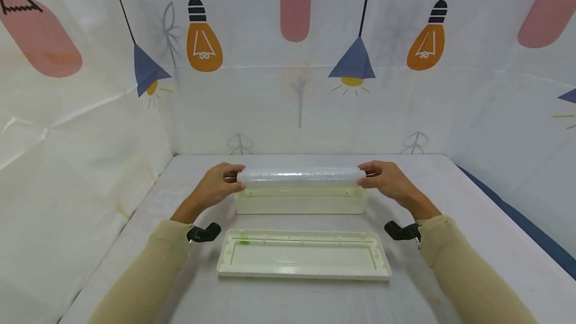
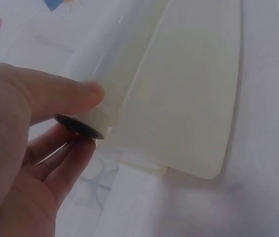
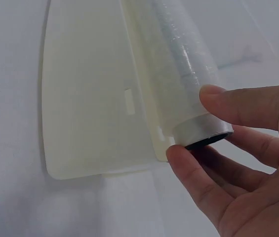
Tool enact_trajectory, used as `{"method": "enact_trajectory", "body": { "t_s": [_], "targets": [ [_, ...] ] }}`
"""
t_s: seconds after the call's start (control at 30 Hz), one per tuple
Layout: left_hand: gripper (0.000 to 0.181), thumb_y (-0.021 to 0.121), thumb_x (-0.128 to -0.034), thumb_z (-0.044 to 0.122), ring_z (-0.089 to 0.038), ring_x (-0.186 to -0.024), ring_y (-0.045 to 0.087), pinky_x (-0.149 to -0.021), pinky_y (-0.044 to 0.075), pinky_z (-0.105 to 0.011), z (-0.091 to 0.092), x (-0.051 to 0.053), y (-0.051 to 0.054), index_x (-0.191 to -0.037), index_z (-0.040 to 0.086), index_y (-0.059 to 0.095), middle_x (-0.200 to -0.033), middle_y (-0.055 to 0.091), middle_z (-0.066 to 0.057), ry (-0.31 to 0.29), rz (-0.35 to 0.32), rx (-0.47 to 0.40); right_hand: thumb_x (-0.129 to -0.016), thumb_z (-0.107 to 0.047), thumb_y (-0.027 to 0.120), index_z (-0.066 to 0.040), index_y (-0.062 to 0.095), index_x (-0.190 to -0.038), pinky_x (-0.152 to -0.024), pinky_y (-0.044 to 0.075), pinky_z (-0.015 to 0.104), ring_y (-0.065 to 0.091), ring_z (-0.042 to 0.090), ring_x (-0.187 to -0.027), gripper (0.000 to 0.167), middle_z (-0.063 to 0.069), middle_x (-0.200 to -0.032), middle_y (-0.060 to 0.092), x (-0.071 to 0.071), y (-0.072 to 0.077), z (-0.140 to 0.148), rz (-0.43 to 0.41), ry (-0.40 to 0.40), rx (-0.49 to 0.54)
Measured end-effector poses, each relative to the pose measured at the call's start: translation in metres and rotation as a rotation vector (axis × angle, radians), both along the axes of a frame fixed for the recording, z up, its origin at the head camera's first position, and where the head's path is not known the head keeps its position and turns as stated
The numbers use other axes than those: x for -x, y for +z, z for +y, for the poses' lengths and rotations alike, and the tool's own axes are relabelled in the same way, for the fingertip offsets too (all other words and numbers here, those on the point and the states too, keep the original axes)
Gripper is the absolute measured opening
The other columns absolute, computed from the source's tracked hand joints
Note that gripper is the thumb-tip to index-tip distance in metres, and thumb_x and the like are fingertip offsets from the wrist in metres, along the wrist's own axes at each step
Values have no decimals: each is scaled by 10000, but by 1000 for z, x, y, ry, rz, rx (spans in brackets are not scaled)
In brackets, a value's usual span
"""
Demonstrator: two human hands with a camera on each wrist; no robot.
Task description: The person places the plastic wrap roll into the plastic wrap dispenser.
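Both hands hold a roll of cling film (image 1: 300, 176) by its ends, level over a cream dispenser box (image 1: 300, 206). The left hand (image 1: 217, 182) pinches the left end; in the left wrist view its thumb and fingers (image 2: 72, 165) close about the roll's rim. At the other end, the right hand (image 1: 388, 180) pinches the tube, whose dark hollow end shows in the right wrist view beside the thumb (image 3: 248, 106). How far the roll sits inside the box is hard to tell. Nearer the person, the cream lid (image 1: 306, 260) lies flat on the table.
A thin rail with a small green slider (image 1: 244, 240) runs along the lid's far side. White cloth covers the table (image 1: 301, 306). Behind and beside it stand white sheet walls (image 1: 252, 104) printed with lamps.
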State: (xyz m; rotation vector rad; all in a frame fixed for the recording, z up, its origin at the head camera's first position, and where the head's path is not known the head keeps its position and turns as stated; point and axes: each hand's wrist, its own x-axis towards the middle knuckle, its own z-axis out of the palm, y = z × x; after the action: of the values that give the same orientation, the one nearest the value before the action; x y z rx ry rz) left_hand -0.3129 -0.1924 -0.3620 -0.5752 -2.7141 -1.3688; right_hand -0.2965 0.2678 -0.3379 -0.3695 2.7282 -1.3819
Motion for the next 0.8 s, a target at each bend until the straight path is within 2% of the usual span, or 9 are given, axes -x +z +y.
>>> {"method": "enact_trajectory", "body": {
  "t_s": [0.33, 0.5, 0.67, 0.8],
  "targets": [
    [519, 783, -873, 131, -338, -1165, 618, -960, 529, -458, 0, -2, -3, -1336, -15, 599, -1291, 601, -169, 18, 26, 21, -928, -266, 747, 20, 533, -1393, -957, 479, 488, 586, 318, -1144, 586, 190, -1290, 607, -1, 0, 1, 11, 12, -19],
    [524, 772, -881, 141, -351, -1175, 613, -956, 531, -470, 0, -5, -4, -1350, -8, 591, -1327, 600, -180, 25, 23, 45, -929, -272, 745, 15, 525, -1402, -971, 476, 505, 581, 324, -1161, 596, 194, -1299, 602, -2, 1, 1, 0, 19, -30],
    [533, 771, -878, 113, -367, -1180, 606, -961, 529, -463, 0, -6, -6, -1356, -23, 577, -1340, 582, -192, 9, 18, 36, -930, -253, 739, -29, 492, -1464, -1008, 443, 575, 553, 371, -1215, 629, 241, -1383, 537, -2, 1, 0, -1, 29, -53],
    [542, 769, -873, 70, -386, -1178, 602, -968, 524, -460, -1, -6, -9, -1365, -40, 570, -1330, 571, -200, -17, 37, 32, -929, -237, 740, -66, 514, -1465, -1013, 443, 573, 556, 362, -1220, 606, 222, -1381, 549, 0, 1, -1, 1, 31, -66]
  ]
}}
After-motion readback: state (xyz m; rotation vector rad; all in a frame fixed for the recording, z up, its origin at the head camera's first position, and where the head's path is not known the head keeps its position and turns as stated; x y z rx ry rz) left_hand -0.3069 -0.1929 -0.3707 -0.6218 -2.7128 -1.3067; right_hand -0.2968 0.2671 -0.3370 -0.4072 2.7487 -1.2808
